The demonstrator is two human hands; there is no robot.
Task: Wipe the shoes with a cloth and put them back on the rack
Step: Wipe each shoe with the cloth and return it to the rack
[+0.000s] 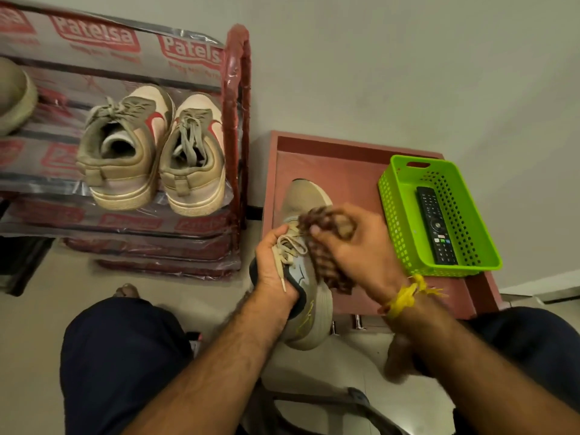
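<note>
Shoe (309, 277) in left hand (276, 268), under cloth (323, 246).

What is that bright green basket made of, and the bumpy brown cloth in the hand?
The bright green rectangular basket looks like moulded plastic: smooth, slightly glossy walls pierced by neat rows of holes. The bumpy brown cloth, gripped by the right hand against the beige sneaker, seems to be a soft nubby fabric, perhaps chenille or microfibre; the picture cannot settle which.

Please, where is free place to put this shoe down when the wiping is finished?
Bare rack shelf lies left of the beige pair, up to the hat. The pink table is bare behind the shoe, left of the green basket. It is crowded at the table's front, where both hands work.
</note>
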